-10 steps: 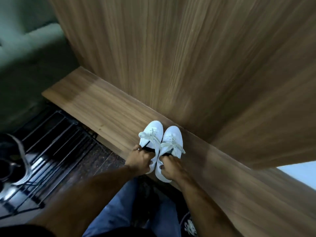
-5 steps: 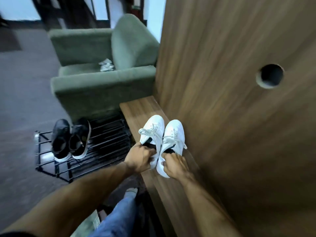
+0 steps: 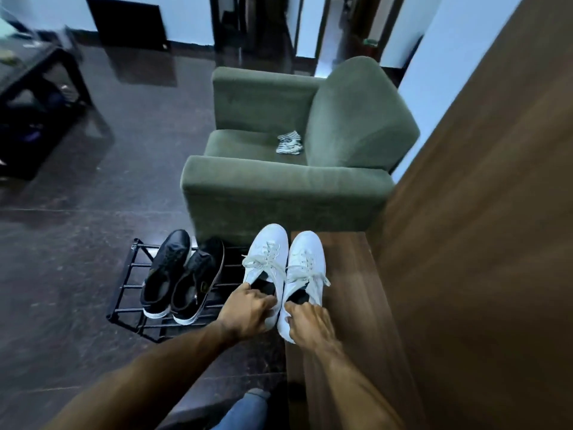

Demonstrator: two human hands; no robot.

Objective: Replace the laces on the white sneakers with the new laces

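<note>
Sneakers are held side by side, toes pointed away from the person toward the green armchair point(image 3: 297, 187), long axes parallel. The left sneaker point(image 3: 266, 259) is gripped at its heel collar by the left hand point(image 3: 248, 311); the right sneaker point(image 3: 305, 265) is gripped likewise by the right hand point(image 3: 307, 321). The right sneaker lies over the wooden table point(image 3: 350, 305); black shoes point(image 3: 183, 274) rest on a rack point(image 3: 130, 293) beside.

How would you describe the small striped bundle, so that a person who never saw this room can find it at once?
Look for the green armchair beside the wooden wall panel. The striped bundle lies on its seat cushion, close to the backrest. It is the only thing on the chair, crumpled and marked in light and dark stripes, unlike the shoes lower down.
</note>
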